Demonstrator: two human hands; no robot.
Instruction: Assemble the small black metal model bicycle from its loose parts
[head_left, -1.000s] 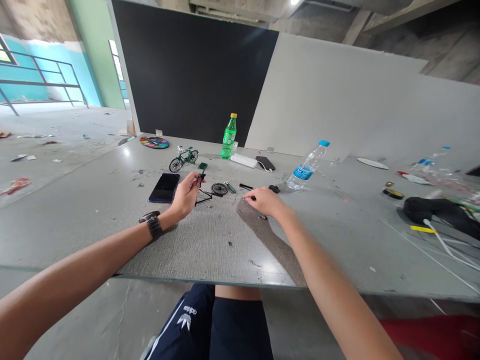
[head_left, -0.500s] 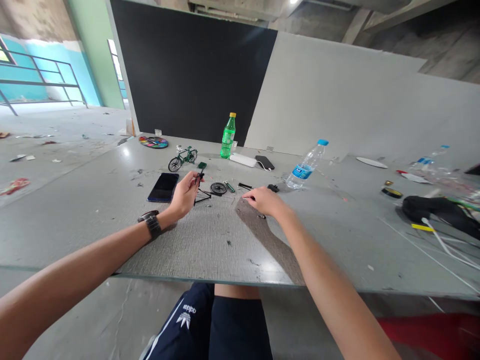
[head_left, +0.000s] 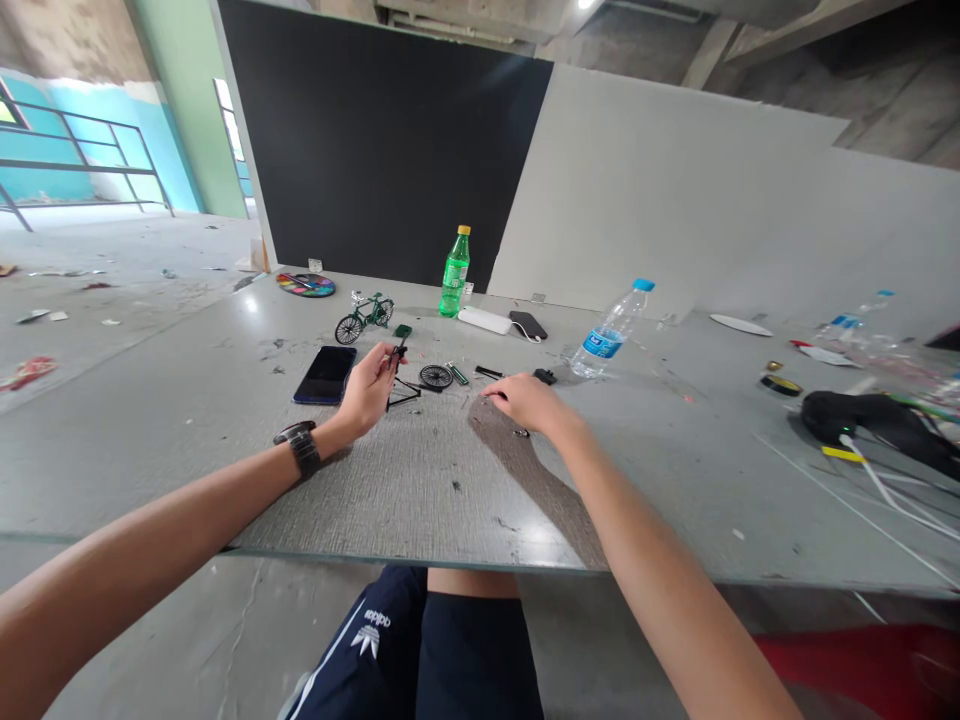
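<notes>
Pinched a small dark part [head_left: 399,354] in the left hand [head_left: 367,392], beside a loose black frame [head_left: 406,393]

Had the left thumb and fingers closed on the part, its visible end leaning up and slightly right, away from the body; could not trace the whole long axis. Held the right hand [head_left: 534,402] low over the worktop [head_left: 360,520], fingertips drawn together; could not tell whether around anything tiny.

Saw the frame between the hands, a V pointing right, open toward the left hand. Found a wheel [head_left: 436,376] lying flat just past it, then a green-and-silver part [head_left: 458,374] slanting from far left to near right. Noted a black rod [head_left: 489,372], similarly slanted, just beyond the right fingers.

Saw farther off a green toy bicycle [head_left: 364,317] standing upright, handlebar end leftward, long axis running near left to far right. Had tighter room leftward, with a phone [head_left: 325,375] just beside the left hand; had broad room toward the near edge, well apart from both hands. Met a black panel [head_left: 397,150] along the far edge and a water bottle [head_left: 611,330] beyond the right hand.
</notes>
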